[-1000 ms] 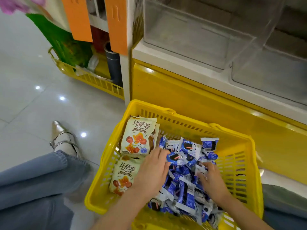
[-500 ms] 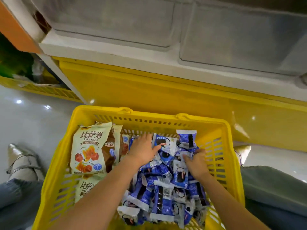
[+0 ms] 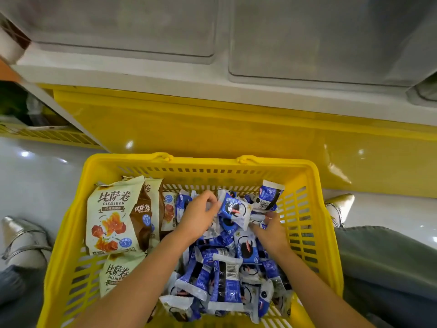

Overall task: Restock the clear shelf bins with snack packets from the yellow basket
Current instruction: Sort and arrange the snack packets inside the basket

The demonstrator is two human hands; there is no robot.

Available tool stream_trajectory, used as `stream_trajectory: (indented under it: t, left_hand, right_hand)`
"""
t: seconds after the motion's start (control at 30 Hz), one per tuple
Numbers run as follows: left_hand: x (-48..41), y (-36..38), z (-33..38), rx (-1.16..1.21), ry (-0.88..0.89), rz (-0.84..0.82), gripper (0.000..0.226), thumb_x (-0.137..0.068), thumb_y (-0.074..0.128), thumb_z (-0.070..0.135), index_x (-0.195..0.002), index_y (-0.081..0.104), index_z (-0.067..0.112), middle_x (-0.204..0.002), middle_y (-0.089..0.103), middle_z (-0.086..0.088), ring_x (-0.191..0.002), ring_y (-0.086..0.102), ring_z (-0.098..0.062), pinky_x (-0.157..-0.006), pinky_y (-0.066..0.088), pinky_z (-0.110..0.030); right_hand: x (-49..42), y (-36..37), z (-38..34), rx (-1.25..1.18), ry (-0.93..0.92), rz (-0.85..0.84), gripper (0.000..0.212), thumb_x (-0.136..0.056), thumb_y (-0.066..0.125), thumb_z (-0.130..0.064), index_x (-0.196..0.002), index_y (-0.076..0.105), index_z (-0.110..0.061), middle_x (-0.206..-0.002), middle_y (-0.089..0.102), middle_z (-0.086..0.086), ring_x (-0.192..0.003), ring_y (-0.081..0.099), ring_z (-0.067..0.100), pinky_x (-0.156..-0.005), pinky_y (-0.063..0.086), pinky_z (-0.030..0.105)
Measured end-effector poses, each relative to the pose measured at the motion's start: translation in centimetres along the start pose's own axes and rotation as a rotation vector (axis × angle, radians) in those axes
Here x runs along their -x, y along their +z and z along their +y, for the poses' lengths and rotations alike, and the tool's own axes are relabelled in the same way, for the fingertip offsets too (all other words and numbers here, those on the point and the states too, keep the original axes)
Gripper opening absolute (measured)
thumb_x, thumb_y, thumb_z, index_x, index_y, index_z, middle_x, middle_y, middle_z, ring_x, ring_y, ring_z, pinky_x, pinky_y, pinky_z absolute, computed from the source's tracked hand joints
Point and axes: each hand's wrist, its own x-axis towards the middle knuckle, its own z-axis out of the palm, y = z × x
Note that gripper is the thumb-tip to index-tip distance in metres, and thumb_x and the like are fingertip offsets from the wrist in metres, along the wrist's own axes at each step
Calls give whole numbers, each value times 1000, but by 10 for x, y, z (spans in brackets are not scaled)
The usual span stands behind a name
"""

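A yellow basket [image 3: 305, 235] sits on the floor under me, filled with several small blue-and-white snack packets [image 3: 227, 278] on the right and a few larger cream packets [image 3: 113, 216] on the left. My left hand [image 3: 197, 217] is in the pile with fingers curled round blue packets near the basket's far side. My right hand [image 3: 270, 230] digs into the same pile beside it, fingers curled on packets. Between the hands a blue packet [image 3: 234, 213] is lifted a little. Two clear shelf bins [image 3: 118, 24] [image 3: 326, 36] stand on the shelf above.
A yellow panel [image 3: 212, 129] fronts the shelf base just behind the basket. My knees in jeans [image 3: 387, 268] and silver shoes [image 3: 21, 237] flank the basket on the glossy floor. Another yellow basket [image 3: 47, 136] sits at the far left.
The view has swung right and down onto the basket. Both hands have pushed further toward the basket's far side, gathering blue packets between them.
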Motion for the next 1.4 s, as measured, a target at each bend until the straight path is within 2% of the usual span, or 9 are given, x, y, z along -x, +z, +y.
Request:
stream_trajectory:
  t: [0.2, 0.37, 0.73, 0.8, 0.87, 1.03, 1.17, 1.33, 1.4]
  left_hand:
    - [19, -5, 17, 200, -35, 49, 2, -95, 49, 21, -95, 47, 20, -102, 62, 5, -90, 57, -6, -68, 43, -14]
    - [28, 13, 37, 140, -19, 21, 37, -85, 66, 27, -116, 49, 17, -108, 49, -1, -96, 48, -10, -72, 35, -6]
    - [61, -13, 32, 696, -325, 58, 65, -71, 76, -1, -125, 43, 12, -107, 62, -6, -91, 63, -18, -72, 53, -22]
    - [74, -29, 27, 789, -318, 23, 45, -73, 72, -3, -112, 51, 4, -91, 71, -2, -81, 67, -11, -66, 52, -20]
    - [86, -42, 23, 821, -292, 8, 28, -77, 69, 1, -102, 57, 3, -86, 72, -2, -76, 68, -8, -61, 51, -19]
    - [95, -60, 17, 826, -209, 176, 38, -88, 55, -1, -122, 52, 16, -115, 62, -5, -106, 58, -21, -102, 39, -45]
    - [98, -42, 12, 446, -169, 57, 67, -90, 56, 17, -147, 20, 22, -145, 33, 4, -129, 36, -16, -107, 28, -40]
    - [111, -18, 3, 584, -304, -209, 83, -80, 53, 61, -147, 19, 26, -151, 20, 12, -139, 23, -15, -114, 19, -35]
    - [121, -12, -3, 427, -248, -258, 79, -75, 61, 62, -138, 21, 36, -129, 28, 31, -123, 36, 9, -102, 33, -16]
  right_hand:
    - [9, -13, -10, 185, -132, -88, 32, -89, 63, -19, -117, 59, -3, -120, 60, 13, -105, 57, 23, -80, 41, 25]
    - [36, -19, -20, 253, -370, -95, 19, -90, 58, -10, -73, 58, -19, -77, 63, -2, -72, 56, 10, -66, 43, 22]
    - [98, -27, -34, 159, -651, -161, 5, -87, 65, -17, -86, 69, -19, -79, 63, -19, -78, 58, -10, -73, 43, 5]
    - [108, -25, -37, 95, -695, -122, 11, -87, 65, -17, -80, 65, -26, -78, 63, -20, -82, 58, -11, -72, 42, 3]
    - [115, -23, -39, -4, -667, -96, 17, -88, 63, -17, -77, 61, -30, -79, 64, -18, -84, 58, -10, -73, 42, 3]
    - [109, -42, -43, -109, -470, -227, 11, -89, 61, -21, -81, 68, -24, -88, 69, -10, -84, 60, -8, -72, 42, 5]
    - [106, -46, -45, -71, -321, -549, 11, -85, 65, -29, -80, 69, -20, -94, 71, -10, -101, 62, 2, -92, 41, 19]
    - [112, -14, -32, -388, -118, -384, 15, -87, 62, -28, -95, 68, -16, -110, 68, 9, -109, 61, 25, -102, 44, 47]
    - [118, 0, -23, -543, 7, -383, 28, -87, 62, -28, -110, 59, -13, -125, 58, 12, -118, 54, 27, -106, 39, 49]
